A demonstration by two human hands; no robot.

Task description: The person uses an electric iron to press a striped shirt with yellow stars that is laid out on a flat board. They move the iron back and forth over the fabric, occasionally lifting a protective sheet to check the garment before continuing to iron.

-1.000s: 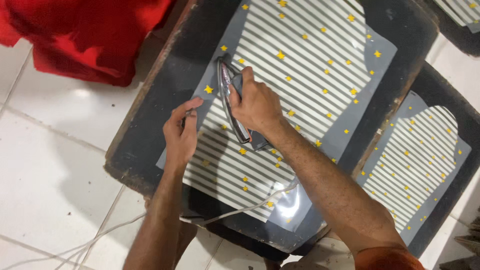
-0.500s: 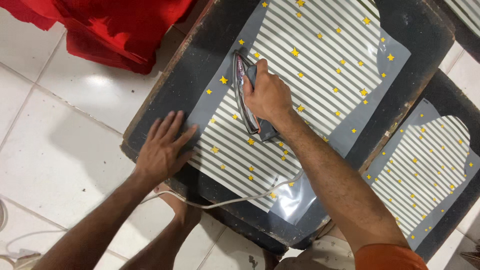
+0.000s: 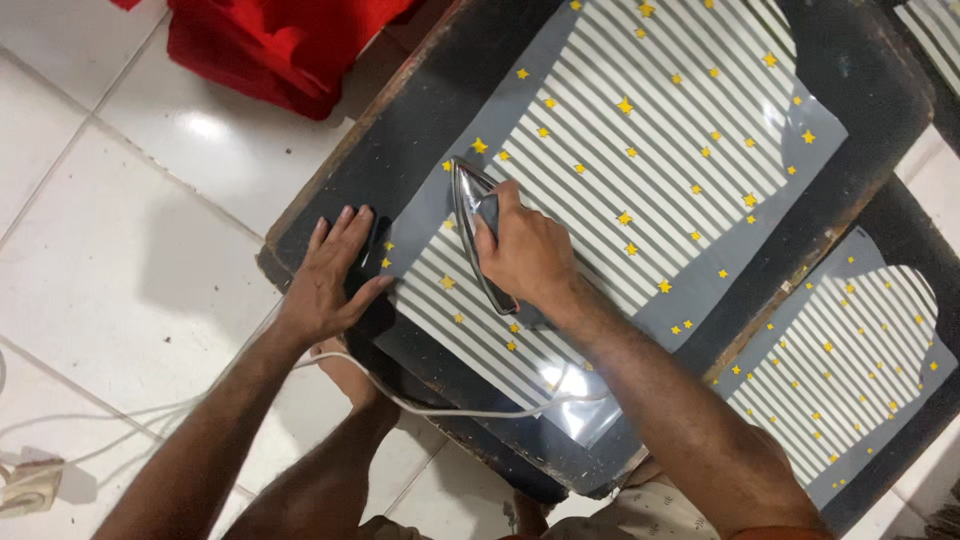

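My right hand (image 3: 522,252) grips the handle of a metal clothes iron (image 3: 472,222) that rests flat on a glossy transfer sheet (image 3: 640,150) with cream stripes and yellow stars. That sheet lies on a dark board (image 3: 400,130). My left hand (image 3: 332,275) lies flat, fingers spread, on the board's near-left corner, touching the sheet's edge. The iron's white cord (image 3: 450,408) trails back across the sheet's lower edge and down to the floor.
A second dark board with another striped, starred sheet (image 3: 850,360) sits at the right. Red cloth (image 3: 280,45) lies bunched on the white tiled floor (image 3: 130,230) at the top left. A plug socket (image 3: 30,485) lies at the bottom left.
My left hand has slid off the sheet to the board's near-left corner and flattened there. The iron has shifted with my right hand toward the sheet's left edge.
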